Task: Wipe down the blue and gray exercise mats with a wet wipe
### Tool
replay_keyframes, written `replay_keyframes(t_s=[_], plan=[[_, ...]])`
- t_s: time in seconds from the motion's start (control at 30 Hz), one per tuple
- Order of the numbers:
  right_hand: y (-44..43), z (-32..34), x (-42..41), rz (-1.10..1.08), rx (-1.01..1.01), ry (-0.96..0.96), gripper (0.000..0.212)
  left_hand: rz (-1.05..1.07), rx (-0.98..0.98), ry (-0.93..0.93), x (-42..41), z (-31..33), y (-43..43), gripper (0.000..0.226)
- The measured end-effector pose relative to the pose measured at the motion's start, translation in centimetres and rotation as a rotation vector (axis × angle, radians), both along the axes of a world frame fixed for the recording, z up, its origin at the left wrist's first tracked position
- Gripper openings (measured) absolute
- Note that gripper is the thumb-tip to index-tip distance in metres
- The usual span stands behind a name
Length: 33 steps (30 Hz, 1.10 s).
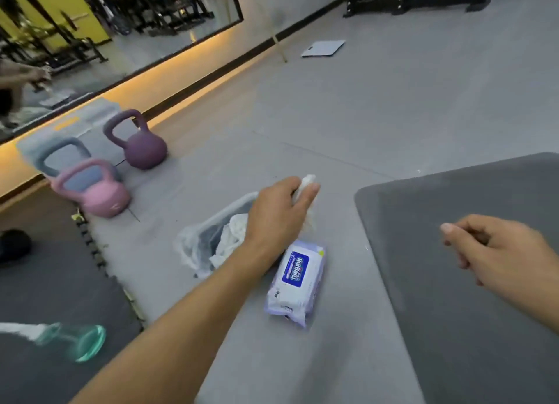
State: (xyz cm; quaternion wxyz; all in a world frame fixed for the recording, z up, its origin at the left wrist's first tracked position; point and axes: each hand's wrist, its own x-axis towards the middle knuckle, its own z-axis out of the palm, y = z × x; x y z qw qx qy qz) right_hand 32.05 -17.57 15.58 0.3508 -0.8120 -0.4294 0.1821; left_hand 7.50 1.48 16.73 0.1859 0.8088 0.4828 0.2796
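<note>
My left hand [279,213] grips a crumpled white wet wipe [307,182] above the floor, just beyond a white and blue pack of wipes [295,281] lying flat. The dark gray exercise mat [453,297] fills the lower right, its rounded corner near the pack. My right hand [490,252] hovers over that mat with fingers loosely curled and holds nothing. No blue mat is clearly visible.
A small bin lined with a clear bag [208,240] holds used white wipes beside my left forearm. Purple [142,143], pink [96,191] and gray-blue [60,158] kettlebells stand at the left by a mirrored wall. A teal bottle [78,340] lies lower left. A flat scale [323,48] sits farther back.
</note>
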Motion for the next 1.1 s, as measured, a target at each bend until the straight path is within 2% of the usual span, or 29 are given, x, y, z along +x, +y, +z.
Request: replay_keyframes(t_s=[0.13,0.3,0.47,0.7,0.8,0.93,1.1], plan=[[4.3,1.2,-2.3,0.08,0.022,0.04,0.022,0.181,0.022,0.11,-7.3,0.2,4.8,0.048],[9.4,1.0,-4.8,0.195,0.007,0.091,0.034,0.27,-0.112,0.268,-10.9,-2.3,7.9,0.036],[12.9,0.4,-7.2,0.311,0.018,0.125,0.027,0.244,-0.138,0.318,-11.9,-3.6,8.1,0.025],[15.4,0.5,-10.1,0.492,-0.045,0.193,0.023,0.279,-0.162,0.428,-12.8,-3.9,8.8,0.024],[15.8,0.5,-10.6,0.506,-0.072,0.167,0.024,0.313,-0.153,0.424,-13.1,-4.2,8.9,0.018],[15.4,0.3,-10.2,0.494,-0.077,0.157,0.025,0.291,-0.217,0.461,-12.7,-4.5,8.6,0.04],[13.6,0.7,-9.2,0.428,-0.057,0.168,0.025,0.221,-0.181,0.461,-9.3,-4.2,7.6,0.018]])
